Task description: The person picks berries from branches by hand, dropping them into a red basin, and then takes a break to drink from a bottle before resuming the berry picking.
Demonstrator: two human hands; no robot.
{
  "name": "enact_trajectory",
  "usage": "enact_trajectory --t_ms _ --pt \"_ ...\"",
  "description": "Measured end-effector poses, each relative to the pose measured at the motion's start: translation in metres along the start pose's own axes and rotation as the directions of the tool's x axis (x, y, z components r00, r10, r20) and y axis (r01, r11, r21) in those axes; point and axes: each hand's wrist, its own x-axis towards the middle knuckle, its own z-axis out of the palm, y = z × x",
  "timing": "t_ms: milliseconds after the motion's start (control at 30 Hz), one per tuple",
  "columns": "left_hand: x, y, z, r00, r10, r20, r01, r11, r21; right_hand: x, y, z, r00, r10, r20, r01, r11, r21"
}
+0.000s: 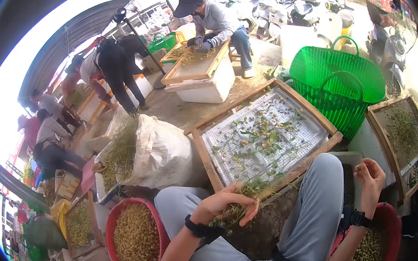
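My left hand [229, 204] is closed around a bunch of thin green plant stems [254, 188], by the near edge of a wood-framed mesh screen [218, 136]. Loose sprigs, leaves and small round pods [265, 129] lie scattered over the mesh. Off to the right, my right hand [371, 175] is raised beside my knee, fingertips pinched together; whatever is between them is too small to make out. Below that hand stands a red tub [392, 236] with small round greenish pods [366, 254]. At my left is another red tub [162, 232], full of pale round pods [136, 237].
A green plastic basket [336, 83] stands behind the screen. A white woven sack [161, 151] is at left, near stacked stems [120, 154]. Another framed screen [400, 130] is at right. Across from me, a person [215, 26] works over a screen; several others bend at left.
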Motion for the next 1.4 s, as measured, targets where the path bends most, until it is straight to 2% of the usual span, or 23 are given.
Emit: enact_trajectory --t_ms 67,100,133,167,200,233,267,300,433,533,600,700,800,900,1033,1133,1200,1333,1400 --pt "0.001 -0.003 -0.001 0.999 0.029 0.026 -0.029 1.0 -0.008 0.004 0.007 -0.008 0.999 -0.002 -0.039 0.002 1.0 -0.007" --pt "0.001 -0.003 0.002 1.0 0.016 -0.008 -0.016 0.999 -0.048 0.005 0.009 -0.011 0.999 -0.007 -0.048 0.007 1.0 -0.007" --pt "0.0 -0.003 0.005 0.999 0.01 -0.05 -0.01 1.0 -0.006 0.003 0.003 -0.01 0.998 0.001 -0.068 -0.003 1.0 -0.03" --pt "0.003 -0.004 0.006 0.999 0.017 -0.04 -0.019 0.999 -0.04 0.007 0.01 -0.018 0.997 0.02 -0.073 -0.019 1.0 0.013" --pt "0.001 -0.004 0.017 0.983 0.066 -0.173 -0.053 0.996 0.076 0.007 0.012 -0.022 0.998 0.018 -0.064 -0.015 0.999 0.041" --pt "0.001 -0.008 0.011 0.98 0.084 -0.178 -0.057 0.986 0.154 0.007 0.015 -0.027 0.998 -0.002 -0.058 0.007 0.997 0.074" --pt "0.002 -0.015 0.01 0.978 0.145 -0.147 -0.092 0.944 0.318 0.008 0.018 -0.031 0.998 0.002 -0.071 0.002 0.998 0.057" --pt "0.001 -0.018 0.01 0.976 0.175 -0.131 -0.129 0.946 0.299 0.008 0.02 -0.034 0.998 0.004 -0.06 -0.001 0.999 0.052" --pt "0.002 -0.016 0.002 0.98 0.127 -0.151 -0.053 0.906 0.42 0.01 0.025 -0.044 0.993 0.07 -0.098 -0.064 0.996 0.064" --pt "0.004 -0.015 -0.002 0.985 0.118 -0.126 -0.053 0.901 0.43 0.016 0.033 -0.049 0.985 0.076 -0.158 -0.063 0.995 0.083" --pt "0.006 -0.015 -0.007 0.989 0.113 -0.094 -0.07 0.925 0.374 0.021 0.05 -0.055 0.974 0.051 -0.222 -0.035 0.997 0.075" --pt "0.003 -0.018 -0.019 0.992 0.106 -0.064 -0.086 0.963 0.257 0.025 0.071 -0.065 0.95 -0.054 -0.307 0.023 0.994 -0.106" --pt "0.003 -0.018 -0.021 0.992 0.1 -0.071 -0.079 0.963 0.258 0.026 0.085 -0.072 0.951 -0.154 -0.267 0.081 0.961 -0.264" --pt "0.004 -0.017 -0.019 0.992 0.106 -0.064 -0.087 0.963 0.255 0.024 0.081 -0.068 0.954 -0.108 -0.28 0.057 0.981 -0.184" --pt "0.004 -0.02 -0.015 0.986 0.139 -0.094 -0.113 0.964 0.239 0.023 0.077 -0.067 0.973 -0.079 -0.218 0.045 0.987 -0.157" --pt "0.006 -0.016 0.0 0.983 0.132 -0.125 -0.079 0.932 0.355 0.023 0.082 -0.064 0.977 -0.086 -0.193 0.06 0.988 -0.14" --pt "0.006 -0.015 0.008 0.978 0.133 -0.163 -0.057 0.913 0.405 0.023 0.084 -0.061 0.979 -0.093 -0.184 0.06 0.982 -0.178" --pt "0.004 -0.015 0.016 0.96 0.172 -0.223 -0.082 0.928 0.364 0.022 0.082 -0.058 0.98 -0.066 -0.189 0.019 0.97 -0.243" --pt "0.003 -0.014 0.017 0.958 0.176 -0.225 -0.088 0.931 0.354 0.022 0.08 -0.055 0.98 -0.072 -0.187 0.03 0.976 -0.215"
